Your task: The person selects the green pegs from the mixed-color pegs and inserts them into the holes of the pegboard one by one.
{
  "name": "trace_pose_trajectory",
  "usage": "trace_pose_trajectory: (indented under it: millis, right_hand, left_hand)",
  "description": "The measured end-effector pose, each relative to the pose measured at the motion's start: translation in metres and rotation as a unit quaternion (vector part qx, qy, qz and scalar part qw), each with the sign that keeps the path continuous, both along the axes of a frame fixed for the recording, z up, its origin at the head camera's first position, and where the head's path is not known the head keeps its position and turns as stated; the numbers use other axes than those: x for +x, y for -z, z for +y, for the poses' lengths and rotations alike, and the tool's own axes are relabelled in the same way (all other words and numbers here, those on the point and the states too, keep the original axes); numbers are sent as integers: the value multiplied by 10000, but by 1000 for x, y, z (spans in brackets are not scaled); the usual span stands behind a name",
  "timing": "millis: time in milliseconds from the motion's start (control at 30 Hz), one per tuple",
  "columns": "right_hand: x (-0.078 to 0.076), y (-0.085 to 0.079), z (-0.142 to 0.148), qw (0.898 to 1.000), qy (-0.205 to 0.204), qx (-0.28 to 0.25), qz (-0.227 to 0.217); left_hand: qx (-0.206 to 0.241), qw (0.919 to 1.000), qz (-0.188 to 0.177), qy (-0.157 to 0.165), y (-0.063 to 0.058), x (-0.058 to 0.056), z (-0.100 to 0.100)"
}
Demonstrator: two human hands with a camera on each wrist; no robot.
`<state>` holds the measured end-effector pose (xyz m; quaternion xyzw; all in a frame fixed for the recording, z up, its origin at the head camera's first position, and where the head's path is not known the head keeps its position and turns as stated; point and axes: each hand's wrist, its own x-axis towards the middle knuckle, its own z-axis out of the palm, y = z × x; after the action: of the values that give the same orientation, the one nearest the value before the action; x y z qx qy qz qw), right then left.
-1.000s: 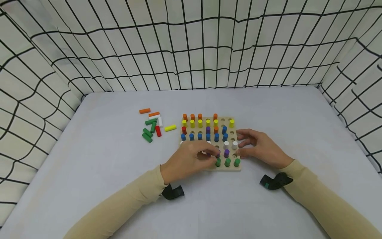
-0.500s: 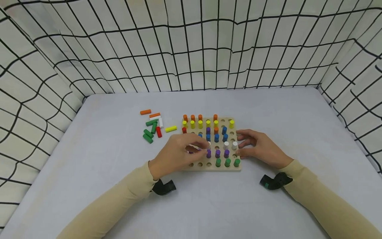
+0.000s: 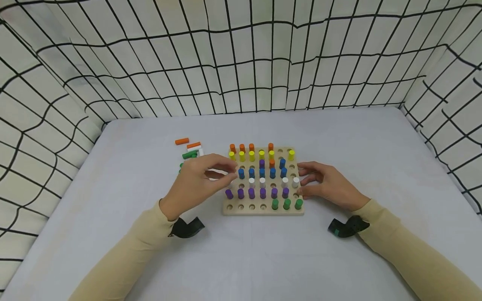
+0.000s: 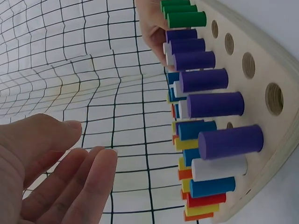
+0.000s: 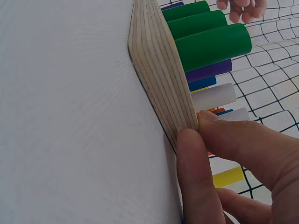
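A wooden pegboard [image 3: 244, 211] carries rows of coloured pegs. My left hand [image 3: 203, 179] hangs over its left edge, thumb and fingers apart and nothing between them; the left wrist view also shows this hand [image 4: 60, 172] empty. A row of purple pegs [image 3: 251, 193] stands near the front, and the leftmost purple peg [image 4: 231, 142] leans a little. At the right edge my right hand [image 3: 329, 186] holds the board. In the right wrist view one fingertip [image 5: 189, 137] lies on the board's side face, another at its top edge.
Loose pegs lie left of the board, including an orange peg [image 3: 182, 141] and a green peg [image 3: 190, 154]; my left hand covers some of them. A white cloth with black grid lines [image 3: 241, 54] rises behind and beside the white table [image 3: 339, 133].
My left hand has moved left across the purple row and off the board's left edge, uncovering the purple pegs and several bare front holes. My right hand stays at the board's edge.
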<state>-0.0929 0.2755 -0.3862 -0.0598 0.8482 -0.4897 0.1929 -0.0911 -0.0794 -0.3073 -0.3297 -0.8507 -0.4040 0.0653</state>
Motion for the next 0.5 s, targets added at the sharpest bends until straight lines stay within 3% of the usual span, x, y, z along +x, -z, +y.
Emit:
trace_pose_trajectory:
  millis: [233, 500]
  right_hand:
    - [0, 0, -1, 10000, 13, -13, -56]
    - [1, 0, 0, 10000, 15, -12, -41]
  left_hand:
    - [277, 9975, 322, -559, -5, -12, -21]
    - [271, 9916, 361, -1216, -7, -27, -45]
